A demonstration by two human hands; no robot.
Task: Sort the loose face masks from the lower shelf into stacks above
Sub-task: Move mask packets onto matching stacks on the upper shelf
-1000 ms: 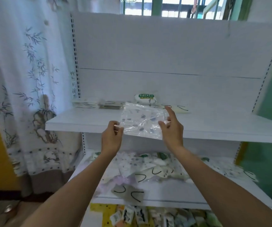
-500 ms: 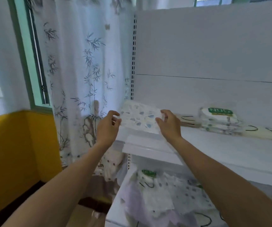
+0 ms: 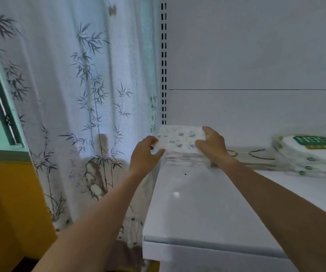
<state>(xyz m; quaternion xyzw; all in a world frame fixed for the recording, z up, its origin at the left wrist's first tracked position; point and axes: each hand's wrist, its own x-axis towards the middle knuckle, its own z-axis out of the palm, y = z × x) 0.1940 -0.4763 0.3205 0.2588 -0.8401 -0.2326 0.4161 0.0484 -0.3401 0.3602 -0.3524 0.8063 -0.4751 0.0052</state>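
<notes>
Left hand point(image 3: 144, 152) and right hand point(image 3: 211, 146) are pinching the mask point(image 3: 179, 139) by its ends, long axis running left-right; now lying flatter, over the stack point(image 3: 183, 160).

I found open passage over the front of the shelf point(image 3: 207, 213). The mask stack point(image 3: 181, 161), N95 packs point(image 3: 311, 160) and back panel point(image 3: 256, 65) blocked the rear, and the curtain point(image 3: 69, 95) hemmed in the left.

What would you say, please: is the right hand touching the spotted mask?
Touching. The head view shows the right hand with its fingers curled over the right edge of the spotted mask, gripping it.
</notes>
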